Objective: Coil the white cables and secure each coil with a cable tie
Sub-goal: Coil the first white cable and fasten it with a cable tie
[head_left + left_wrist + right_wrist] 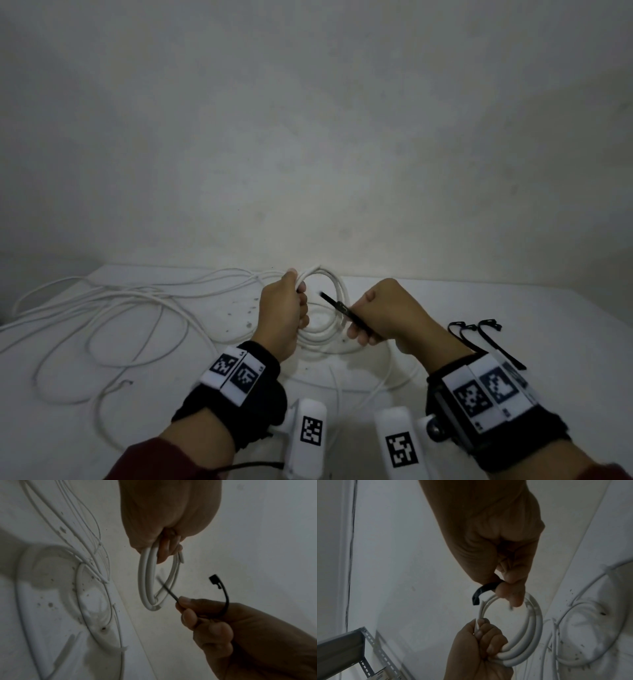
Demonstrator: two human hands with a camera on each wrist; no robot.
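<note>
My left hand (286, 308) grips a small coil of white cable (337, 291), held upright above the white table (513, 308); the coil (147, 582) (532, 626) hangs from its curled fingers. My right hand (380, 318) pinches a black cable tie (337, 304), whose pointed tip reaches into the coil's ring. In the left wrist view the cable tie (224, 596) bends up behind the right hand (214, 618) and ends in its square head. In the right wrist view the tie's head (478, 592) curls out beside the fingers.
Loose white cable (113, 308) sprawls in long loops over the table's left half. Another coil (329, 339) lies flat under my hands. Three spare black ties (479, 334) lie to the right. A grey metal rack (351, 649) stands off to one side.
</note>
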